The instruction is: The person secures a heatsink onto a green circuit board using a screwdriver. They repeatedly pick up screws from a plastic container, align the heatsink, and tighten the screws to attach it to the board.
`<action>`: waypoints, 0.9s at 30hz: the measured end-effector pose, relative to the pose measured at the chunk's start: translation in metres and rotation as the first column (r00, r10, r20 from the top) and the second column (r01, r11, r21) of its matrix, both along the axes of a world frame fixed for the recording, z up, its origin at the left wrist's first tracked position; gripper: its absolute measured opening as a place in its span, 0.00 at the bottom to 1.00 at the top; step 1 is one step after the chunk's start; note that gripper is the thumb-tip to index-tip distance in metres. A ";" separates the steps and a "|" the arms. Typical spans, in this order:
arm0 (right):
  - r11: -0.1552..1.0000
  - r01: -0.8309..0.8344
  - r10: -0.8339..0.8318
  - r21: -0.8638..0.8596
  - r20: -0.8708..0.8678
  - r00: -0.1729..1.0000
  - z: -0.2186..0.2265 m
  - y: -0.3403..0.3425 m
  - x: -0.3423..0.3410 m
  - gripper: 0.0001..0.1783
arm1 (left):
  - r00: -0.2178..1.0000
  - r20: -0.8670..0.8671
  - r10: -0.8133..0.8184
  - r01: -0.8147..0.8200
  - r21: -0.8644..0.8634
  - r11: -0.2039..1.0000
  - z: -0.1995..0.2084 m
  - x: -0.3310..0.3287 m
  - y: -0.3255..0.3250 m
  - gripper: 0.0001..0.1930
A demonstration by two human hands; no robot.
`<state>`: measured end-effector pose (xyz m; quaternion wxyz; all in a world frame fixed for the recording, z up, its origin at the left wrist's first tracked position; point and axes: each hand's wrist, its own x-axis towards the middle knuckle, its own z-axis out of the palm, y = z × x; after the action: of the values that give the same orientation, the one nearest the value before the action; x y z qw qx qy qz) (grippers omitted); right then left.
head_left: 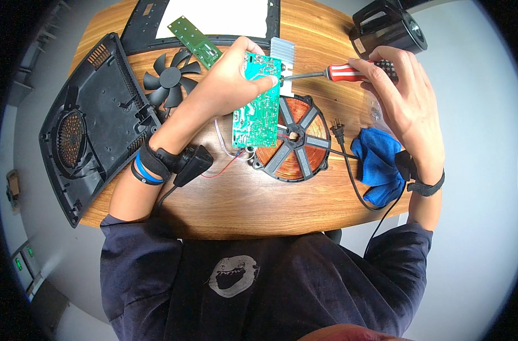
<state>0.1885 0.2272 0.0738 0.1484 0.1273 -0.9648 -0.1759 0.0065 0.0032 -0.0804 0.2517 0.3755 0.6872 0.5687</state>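
Observation:
My left hand (233, 79) grips a green circuit board (258, 116) by its upper part, thumb across its face. The board is held on edge over the table, its soldered side toward me. A silver finned heat sink (284, 52) shows behind its upper right edge. My right hand (404, 94) is closed round the handle of a screwdriver (345, 73) with red, white and dark patterning. The shaft points left, and its tip meets the board's right edge beside the heat sink. Below lies a round copper induction coil (296, 148) with black spokes, partly hidden by the board.
A black plastic housing (100, 113) and a black fan (169, 78) lie left. A narrow green board (193, 41) rests near a black-framed panel (213, 17) at the back. Right are a blue cloth (378, 165), a power plug (338, 132) with cord, and a dark kettle (387, 25).

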 end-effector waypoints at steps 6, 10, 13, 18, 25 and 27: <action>1.000 -0.002 0.002 -0.004 0.003 1.000 0.000 0.001 -0.001 0.29 | 1.000 -0.024 0.001 -0.001 0.013 1.000 -0.003 -0.001 0.000 0.20; 1.000 -0.005 0.005 -0.015 0.006 1.000 -0.001 0.002 -0.001 0.27 | 0.999 -0.041 -0.003 0.004 0.024 1.000 -0.002 -0.001 0.000 0.19; 1.000 -0.007 0.007 0.000 0.010 1.000 -0.001 0.003 -0.001 0.27 | 0.999 -0.047 -0.002 0.003 0.012 1.000 -0.002 -0.001 0.000 0.19; 1.000 -0.003 0.003 -0.007 0.027 1.000 -0.001 0.003 0.000 0.28 | 0.999 -0.041 -0.001 0.001 -0.007 1.000 0.000 -0.001 0.001 0.19; 1.000 -0.009 0.009 -0.006 0.030 1.000 -0.002 0.002 -0.002 0.28 | 1.000 0.000 0.000 0.000 -0.009 1.000 0.002 0.000 0.000 0.19; 1.000 -0.006 0.007 -0.014 0.027 1.000 -0.002 0.003 -0.001 0.26 | 1.000 0.017 -0.005 0.006 -0.012 1.000 0.001 -0.001 0.000 0.19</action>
<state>0.1873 0.2306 0.0717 0.1369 0.1317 -0.9674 -0.1672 0.0059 0.0035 -0.0799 0.2612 0.3711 0.6874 0.5670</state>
